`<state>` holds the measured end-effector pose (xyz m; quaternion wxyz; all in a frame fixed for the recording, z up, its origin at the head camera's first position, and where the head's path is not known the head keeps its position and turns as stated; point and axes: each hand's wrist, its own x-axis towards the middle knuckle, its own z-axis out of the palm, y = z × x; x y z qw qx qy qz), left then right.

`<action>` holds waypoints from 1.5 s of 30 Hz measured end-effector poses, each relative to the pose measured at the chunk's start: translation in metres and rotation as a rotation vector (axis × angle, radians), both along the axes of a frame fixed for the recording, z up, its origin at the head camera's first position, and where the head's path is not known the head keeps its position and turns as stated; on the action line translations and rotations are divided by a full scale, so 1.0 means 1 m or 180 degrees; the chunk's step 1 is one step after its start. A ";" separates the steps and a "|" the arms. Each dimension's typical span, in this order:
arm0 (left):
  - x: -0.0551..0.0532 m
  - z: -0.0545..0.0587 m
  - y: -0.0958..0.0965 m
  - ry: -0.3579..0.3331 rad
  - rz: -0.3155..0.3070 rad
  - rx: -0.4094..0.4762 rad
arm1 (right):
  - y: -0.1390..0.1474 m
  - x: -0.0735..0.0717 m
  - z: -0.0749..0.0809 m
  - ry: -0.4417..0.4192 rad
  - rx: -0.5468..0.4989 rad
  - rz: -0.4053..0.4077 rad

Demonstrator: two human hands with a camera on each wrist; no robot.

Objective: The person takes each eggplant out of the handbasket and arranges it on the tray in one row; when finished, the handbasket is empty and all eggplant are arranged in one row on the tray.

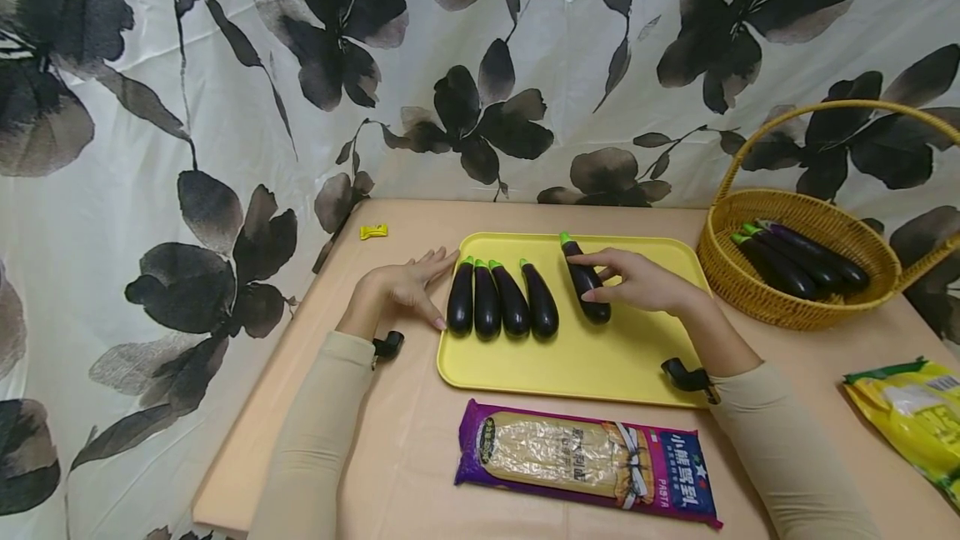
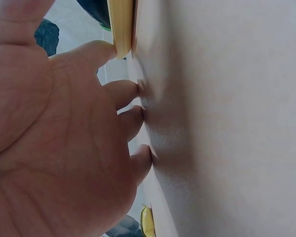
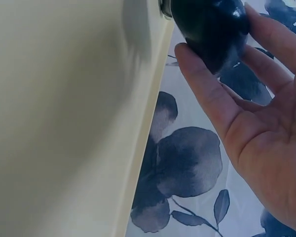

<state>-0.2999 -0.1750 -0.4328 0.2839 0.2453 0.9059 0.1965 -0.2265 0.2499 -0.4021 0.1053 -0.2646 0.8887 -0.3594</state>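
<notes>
My right hand pinches a dark purple eggplant between thumb and fingers, over the right half of the yellow tray. In the right wrist view the eggplant appears between the thumb and the fingertips, beside the tray's surface. Several more eggplants lie side by side on the tray's left half, green stem ends pointing away. My left hand rests at the tray's left edge with its fingers spread. In the left wrist view the left hand's fingertips meet the table near the tray rim.
A wicker basket with a tall handle stands at the right, several eggplants inside. A purple pasta pack lies in front of the tray. A yellow bag is at the far right, a small yellow packet at the back left.
</notes>
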 end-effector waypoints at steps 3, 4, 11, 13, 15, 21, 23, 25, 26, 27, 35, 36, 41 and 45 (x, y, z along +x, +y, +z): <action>0.000 0.000 0.000 -0.0009 0.0003 0.0002 | -0.002 0.000 -0.003 -0.0072 0.0081 -0.0030; 0.000 0.000 0.000 -0.0010 0.0004 0.0005 | -0.003 0.000 -0.003 -0.0101 0.0110 -0.0040; 0.001 0.001 0.000 -0.0010 -0.0018 0.0005 | -0.007 -0.002 -0.008 -0.0220 0.0226 0.0097; 0.000 0.000 0.000 -0.0004 -0.0021 -0.0001 | -0.008 -0.004 -0.010 -0.0265 0.0253 0.0144; 0.000 0.000 0.000 -0.0003 -0.0015 -0.0006 | -0.008 -0.005 -0.012 -0.0328 0.0279 0.0175; 0.000 0.001 0.000 -0.0043 0.0007 0.0028 | -0.009 -0.008 -0.013 -0.0390 0.0302 0.0247; 0.000 0.001 0.000 -0.0061 0.0017 0.0045 | -0.009 -0.010 -0.014 -0.0388 0.0276 0.0279; 0.000 0.001 0.000 -0.0072 0.0017 0.0056 | -0.010 -0.011 -0.014 -0.0398 0.0237 0.0301; -0.001 0.001 0.001 -0.0073 0.0018 0.0058 | -0.011 -0.011 -0.015 -0.0428 0.0207 0.0309; 0.000 0.001 0.001 -0.0076 0.0022 0.0057 | -0.011 -0.011 -0.015 -0.0445 0.0188 0.0317; 0.001 0.000 0.001 -0.0040 0.0031 -0.0014 | -0.016 -0.010 -0.018 -0.0566 0.0070 0.0291; 0.001 0.000 0.001 -0.0036 0.0029 -0.0016 | -0.016 -0.010 -0.018 -0.0572 0.0079 0.0279; 0.000 0.000 0.001 -0.0044 0.0013 0.0008 | -0.015 -0.008 -0.016 -0.0512 0.0190 0.0214; -0.001 0.000 0.000 -0.0034 -0.0013 0.0007 | -0.014 -0.007 -0.014 -0.0471 0.0234 0.0172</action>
